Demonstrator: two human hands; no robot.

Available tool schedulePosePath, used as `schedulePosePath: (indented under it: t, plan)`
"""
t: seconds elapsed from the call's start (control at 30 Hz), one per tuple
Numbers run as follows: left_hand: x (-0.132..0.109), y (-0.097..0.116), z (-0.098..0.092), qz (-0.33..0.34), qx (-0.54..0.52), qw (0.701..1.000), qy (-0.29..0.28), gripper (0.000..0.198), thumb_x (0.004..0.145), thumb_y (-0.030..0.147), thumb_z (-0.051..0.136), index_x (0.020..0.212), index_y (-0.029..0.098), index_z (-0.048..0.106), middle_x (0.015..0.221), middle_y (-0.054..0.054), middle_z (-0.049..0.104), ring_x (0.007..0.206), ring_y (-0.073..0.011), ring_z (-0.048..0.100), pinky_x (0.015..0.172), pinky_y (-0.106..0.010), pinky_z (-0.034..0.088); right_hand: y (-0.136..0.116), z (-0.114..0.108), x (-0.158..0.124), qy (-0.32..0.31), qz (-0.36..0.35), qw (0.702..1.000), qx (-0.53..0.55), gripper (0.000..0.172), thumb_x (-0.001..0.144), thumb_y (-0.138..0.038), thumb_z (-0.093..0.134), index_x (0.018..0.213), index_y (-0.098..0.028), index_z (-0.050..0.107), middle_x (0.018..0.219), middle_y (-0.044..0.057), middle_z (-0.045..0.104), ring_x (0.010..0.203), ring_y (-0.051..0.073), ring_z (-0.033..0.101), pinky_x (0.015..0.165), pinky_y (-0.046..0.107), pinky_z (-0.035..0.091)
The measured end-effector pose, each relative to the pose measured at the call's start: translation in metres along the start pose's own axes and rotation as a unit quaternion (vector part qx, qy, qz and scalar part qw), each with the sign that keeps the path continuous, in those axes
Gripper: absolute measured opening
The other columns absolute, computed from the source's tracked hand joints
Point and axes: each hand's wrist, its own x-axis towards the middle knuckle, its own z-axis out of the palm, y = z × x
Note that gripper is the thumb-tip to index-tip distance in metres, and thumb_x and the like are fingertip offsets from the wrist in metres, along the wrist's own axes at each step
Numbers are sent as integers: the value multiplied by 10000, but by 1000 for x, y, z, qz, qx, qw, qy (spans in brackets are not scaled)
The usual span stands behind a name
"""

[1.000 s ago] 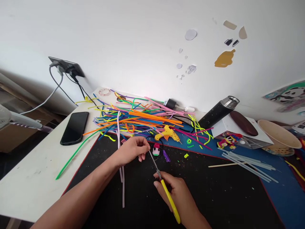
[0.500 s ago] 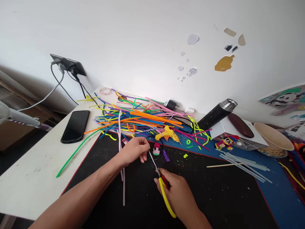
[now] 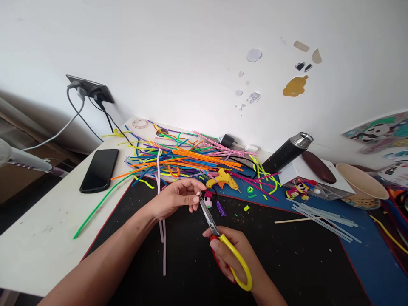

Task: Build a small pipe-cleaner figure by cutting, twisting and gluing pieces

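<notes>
My right hand (image 3: 234, 250) is closed round the red and yellow handles of a pair of scissors (image 3: 208, 219). The blades point up and to the left, and their tips touch or nearly touch a tiny pale piece (image 3: 198, 194) at my left fingertips. My left hand (image 3: 180, 197) pinches that piece between thumb and fingers; it is too small to name. Just behind the blades lies a small pink and white figure head (image 3: 208, 199), partly hidden, with a purple bent piece (image 3: 220, 208) beside it. Pale lilac pipe cleaners (image 3: 164, 250) run beneath my left wrist.
A heap of coloured pipe cleaners (image 3: 191, 157) lies along the wall. In front of it rests a yellow glue gun (image 3: 223, 179). A phone (image 3: 99, 170) is at the left; a black flask (image 3: 287, 153), small figure (image 3: 299, 190), glue sticks (image 3: 325, 219) and bowl (image 3: 363, 182) are at the right.
The scissors have turned in my right hand, so the yellow handle now faces up on the right. My left fingers have opened out somewhat, showing the tiny pale piece at the blade tips.
</notes>
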Motion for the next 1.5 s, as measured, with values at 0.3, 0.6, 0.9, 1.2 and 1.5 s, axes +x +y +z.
schedulePosePath:
  t: [0.3, 0.6, 0.9, 1.2, 1.5]
  plan:
    - [0, 3, -3, -2, 63, 998, 3, 416, 751, 442, 969, 906, 121, 753, 683, -26, 713, 588, -122, 652, 573, -220, 519, -6, -1, -5, -20, 1, 999, 39, 632, 916, -714, 735, 1171, -137, 693, 484, -124, 440, 330, 44, 337, 345, 162, 255]
    - [1, 1, -5, -32, 66, 997, 22, 458, 688, 492, 991, 807, 122, 748, 636, -33, 713, 562, -134, 650, 560, -235, 519, 4, -2, -1, -29, 0, 999, 31, 658, 902, -736, 729, 1159, -132, 687, 452, -134, 426, 299, 46, 320, 325, 163, 233]
    - [4, -5, -2, -44, 61, 995, 59, 469, 665, 480, 1003, 874, 120, 788, 711, -44, 740, 603, -136, 664, 576, -235, 537, 15, -6, 3, -14, -10, 999, 39, 687, 893, -754, 721, 1158, -121, 698, 449, -136, 423, 277, 43, 296, 306, 169, 254]
    - [3, -1, -1, -31, 90, 994, 54, 481, 710, 542, 963, 814, 124, 750, 705, -50, 734, 598, -136, 655, 578, -241, 527, 16, -5, 4, -21, -2, 999, 42, 664, 901, -727, 738, 1170, -122, 695, 478, -133, 438, 283, 37, 311, 309, 166, 245]
    - [3, -3, 4, -68, 102, 989, 79, 523, 648, 577, 961, 701, 152, 659, 590, 14, 611, 516, -103, 545, 485, -216, 423, 16, -4, 3, -32, 11, 999, 32, 685, 902, -757, 709, 1179, -131, 678, 434, -141, 422, 283, 52, 315, 321, 171, 243]
